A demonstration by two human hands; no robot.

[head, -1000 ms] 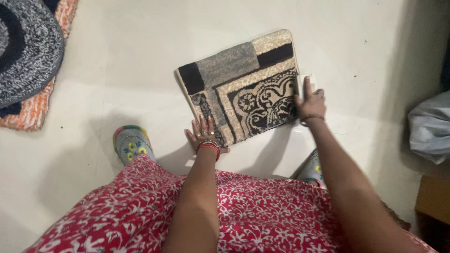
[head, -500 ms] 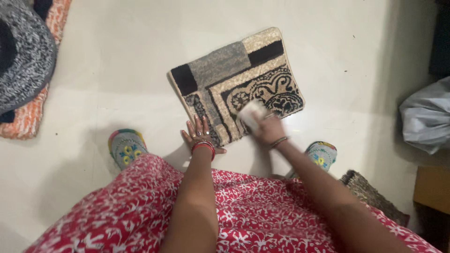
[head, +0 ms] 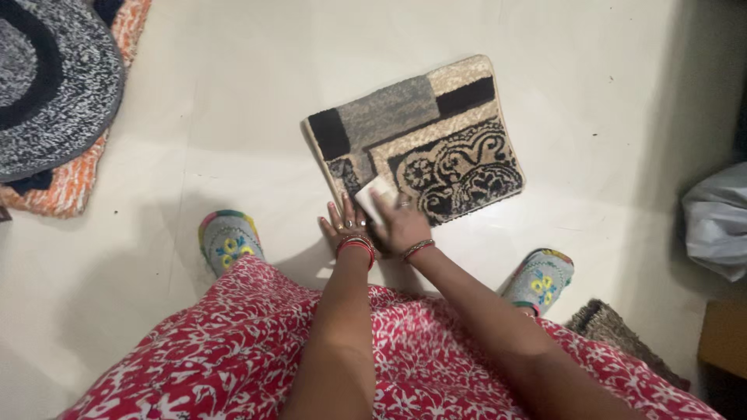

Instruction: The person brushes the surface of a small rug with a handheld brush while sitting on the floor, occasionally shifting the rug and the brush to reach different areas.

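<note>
Mat (head: pixel 424 148) — round rug (head: pixel 54 85) well apart — under right hand (head: pixel 401 225).

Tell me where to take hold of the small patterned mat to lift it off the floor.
Grip the patterned mat along its far edge, coming from above at the side away from the person. It lies flat on the pale floor, so only an edge gives purchase. The near corner is taken: the left hand presses there, and the right hand holds a pale block on it.

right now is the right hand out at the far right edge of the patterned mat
No, the right hand is at the near left corner of the patterned mat, close beside the left hand.
</note>
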